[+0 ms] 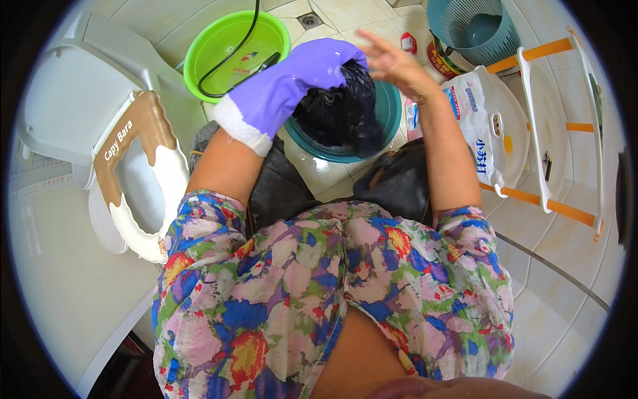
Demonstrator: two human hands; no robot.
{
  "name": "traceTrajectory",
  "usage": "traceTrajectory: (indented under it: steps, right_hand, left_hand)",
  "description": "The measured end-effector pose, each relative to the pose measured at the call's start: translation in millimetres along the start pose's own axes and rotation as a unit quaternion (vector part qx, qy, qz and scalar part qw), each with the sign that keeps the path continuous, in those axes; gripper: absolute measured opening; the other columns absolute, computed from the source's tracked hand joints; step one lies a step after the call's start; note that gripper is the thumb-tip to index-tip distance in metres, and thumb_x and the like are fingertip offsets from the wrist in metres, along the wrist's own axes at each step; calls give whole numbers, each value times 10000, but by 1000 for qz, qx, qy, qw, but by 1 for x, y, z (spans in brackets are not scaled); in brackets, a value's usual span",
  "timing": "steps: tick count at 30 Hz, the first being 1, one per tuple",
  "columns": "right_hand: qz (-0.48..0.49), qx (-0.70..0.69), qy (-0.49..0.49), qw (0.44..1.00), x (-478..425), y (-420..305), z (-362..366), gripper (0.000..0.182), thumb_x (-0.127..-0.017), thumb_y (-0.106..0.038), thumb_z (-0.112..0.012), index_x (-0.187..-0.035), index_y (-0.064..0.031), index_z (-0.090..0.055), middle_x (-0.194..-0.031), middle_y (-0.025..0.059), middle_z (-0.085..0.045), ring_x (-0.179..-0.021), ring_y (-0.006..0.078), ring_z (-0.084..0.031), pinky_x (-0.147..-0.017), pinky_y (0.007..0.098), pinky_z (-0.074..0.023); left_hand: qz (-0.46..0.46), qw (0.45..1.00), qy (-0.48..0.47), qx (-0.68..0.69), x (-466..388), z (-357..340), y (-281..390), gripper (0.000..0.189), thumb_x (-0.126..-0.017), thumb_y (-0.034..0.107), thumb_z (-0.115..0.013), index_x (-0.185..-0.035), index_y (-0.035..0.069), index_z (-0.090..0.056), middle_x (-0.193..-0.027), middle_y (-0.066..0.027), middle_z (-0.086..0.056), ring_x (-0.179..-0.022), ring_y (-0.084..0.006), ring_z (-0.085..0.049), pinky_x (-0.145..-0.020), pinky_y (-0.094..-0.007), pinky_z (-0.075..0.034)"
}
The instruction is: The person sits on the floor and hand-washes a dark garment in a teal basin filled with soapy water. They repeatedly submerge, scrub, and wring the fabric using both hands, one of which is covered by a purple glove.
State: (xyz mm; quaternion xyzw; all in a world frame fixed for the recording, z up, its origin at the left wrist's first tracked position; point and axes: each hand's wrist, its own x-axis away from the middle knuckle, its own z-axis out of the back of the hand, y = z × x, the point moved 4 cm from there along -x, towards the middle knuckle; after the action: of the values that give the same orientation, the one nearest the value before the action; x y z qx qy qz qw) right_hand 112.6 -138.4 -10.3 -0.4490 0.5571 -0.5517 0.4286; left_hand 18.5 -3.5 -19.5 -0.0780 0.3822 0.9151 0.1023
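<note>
A long purple rubber glove with a white cuff covers my left hand (344, 52), which grips a wet black cloth (344, 109). The cloth hangs in folds over and into a round teal basin (394, 107) on the floor between my knees. Suds or water show at the basin's near side, under the cloth. Bare and without a glove, my right hand (394, 62) is raised just right of the gloved fingers, its fingers apart and nothing in it. Whether its fingertips touch the glove, I cannot tell.
A green basin (214, 45) with a black hose across it stands at upper left, near a floor drain (310, 20). A toilet seat (107, 172) is at left. To the right are a teal slatted basket (503, 42), a printed plastic bag (476, 114) and a white-and-orange rack (531, 124).
</note>
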Motion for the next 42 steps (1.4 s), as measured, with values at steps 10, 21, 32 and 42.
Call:
traceTrajectory:
  steps: [10,21,32,42]
  right_hand:
    - [-72,63,240,966,-3,14,26,287,-743,-79,-539,-997,45,-594,-830,130,-645,-748,219,-619,-703,313,-501]
    - [2,-441,322,838,22,-1,90,173,-729,-10,-517,-861,65,-599,-870,174,-652,-768,296,-644,-765,402,-555]
    - [7,298,259,919,41,-60,61,462,-650,-324,-807,-934,9,-658,-804,54,-641,-759,145,-581,-734,276,-466]
    - [23,131,251,959,19,-34,50,351,-828,-242,-645,-1088,-17,-575,-947,134,-648,-882,190,-612,-797,299,-462]
  left_hand:
    - [196,868,48,454,-13,6,0,456,-743,163,-717,-1130,-18,-557,-1030,-65,-608,-927,-145,-566,-816,-265,-454]
    - [169,856,-50,486,-4,-73,-48,185,-849,161,-648,-983,57,-574,-873,43,-560,-827,-53,-509,-753,-208,-402]
    - [68,730,278,620,-6,49,14,234,-881,74,-542,-1102,-3,-550,-1006,-83,-611,-952,-160,-596,-861,-263,-480]
    - [38,690,190,697,-3,55,14,382,-824,-34,-509,-1206,-11,-494,-1081,-134,-611,-978,-215,-609,-890,-330,-495]
